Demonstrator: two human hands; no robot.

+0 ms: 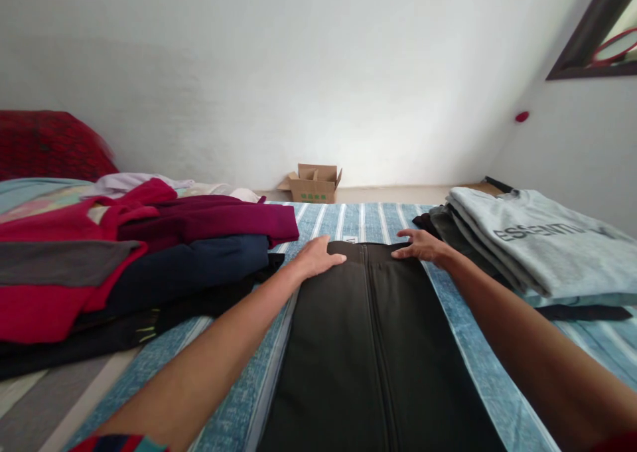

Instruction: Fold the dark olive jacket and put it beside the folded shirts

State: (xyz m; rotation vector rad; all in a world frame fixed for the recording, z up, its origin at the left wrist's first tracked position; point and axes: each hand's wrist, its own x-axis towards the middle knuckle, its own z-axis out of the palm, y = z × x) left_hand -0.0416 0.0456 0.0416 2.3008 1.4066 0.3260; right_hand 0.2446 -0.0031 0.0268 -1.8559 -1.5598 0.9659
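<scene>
Two bare hands press flat on the far edge of a dark garment spread on a striped bed.

Left to right: a heap of red, maroon and navy clothes (149, 253); the left hand (318, 256), fingers spread, palm down on the black trousers (373, 352); the right hand (423, 245) likewise flat on the opposite corner; a folded grey T-shirt stack (537, 246). The cloth looks soft, light and limp, best gripped at its corners.

Black garment (368, 346) flat on striped bed (343, 220), seam down middle. Left hand (318, 256) palm-down on its far left corner; right hand (423, 245) on far right corner. Loose clothes pile (149, 253) at left, red, maroon, navy. Folded stack (537, 246) at right, grey shirt on top. Box (314, 183) by wall.
</scene>
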